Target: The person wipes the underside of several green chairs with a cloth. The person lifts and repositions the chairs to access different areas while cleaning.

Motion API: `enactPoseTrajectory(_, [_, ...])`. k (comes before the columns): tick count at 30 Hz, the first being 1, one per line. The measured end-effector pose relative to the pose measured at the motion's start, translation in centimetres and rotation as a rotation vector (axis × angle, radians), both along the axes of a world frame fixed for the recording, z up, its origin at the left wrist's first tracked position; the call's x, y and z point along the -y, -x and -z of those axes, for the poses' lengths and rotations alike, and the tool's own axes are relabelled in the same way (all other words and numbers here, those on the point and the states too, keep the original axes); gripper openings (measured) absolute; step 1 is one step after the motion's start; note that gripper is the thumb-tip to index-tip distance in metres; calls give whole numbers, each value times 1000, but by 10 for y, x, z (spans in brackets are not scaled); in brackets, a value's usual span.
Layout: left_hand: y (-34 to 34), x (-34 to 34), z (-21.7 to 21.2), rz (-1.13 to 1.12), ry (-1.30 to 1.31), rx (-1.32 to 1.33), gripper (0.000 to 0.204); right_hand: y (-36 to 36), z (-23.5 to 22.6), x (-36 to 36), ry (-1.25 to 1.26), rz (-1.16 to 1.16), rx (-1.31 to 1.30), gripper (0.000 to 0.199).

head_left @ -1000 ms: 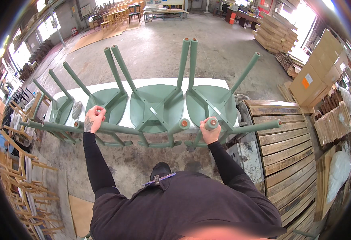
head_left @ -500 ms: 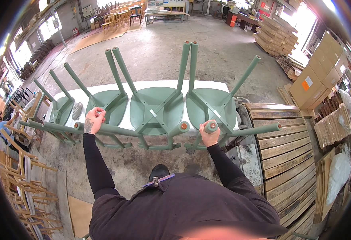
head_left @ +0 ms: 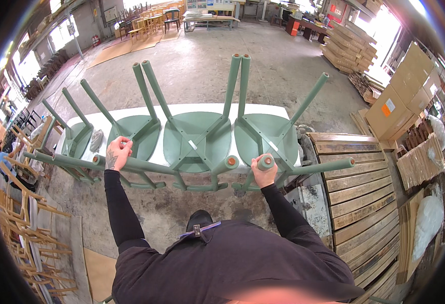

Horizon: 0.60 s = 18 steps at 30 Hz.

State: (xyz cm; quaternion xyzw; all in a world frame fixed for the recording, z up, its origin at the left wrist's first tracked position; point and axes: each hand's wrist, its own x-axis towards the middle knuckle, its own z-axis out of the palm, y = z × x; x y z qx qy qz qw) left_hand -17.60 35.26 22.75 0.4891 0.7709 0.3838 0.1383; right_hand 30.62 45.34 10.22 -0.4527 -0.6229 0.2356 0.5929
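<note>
- The right grip (head_left: 265, 171) was wrapped around a green chair leg (head_left: 266, 161); only the leg's tip showed above it, the shaft hidden by the fingers.
- That leg's upturned chair (head_left: 249, 145) lay just beyond the right grip, seat down on the white-covered counter (head_left: 268, 108).
- The left grip (head_left: 118, 153) was curled over a second chair's leg (head_left: 151, 165); how tightly it closed, or on what, I could not tell.
- Left of it lay a grey crumpled thing (head_left: 96, 140), its kind unclear.
- Far left, a blue-clad person (head_left: 3, 159) was barely discernible.
</note>
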Motion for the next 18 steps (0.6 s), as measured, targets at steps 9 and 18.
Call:
enactPoseTrajectory(9, [4, -1, 2, 32, -16, 36, 22, 2, 0, -1, 0, 21, 8, 25])
enactPoseTrajectory(18, [2, -2, 0, 30, -18, 26, 22, 1, -3, 0, -5, 12, 1, 25])
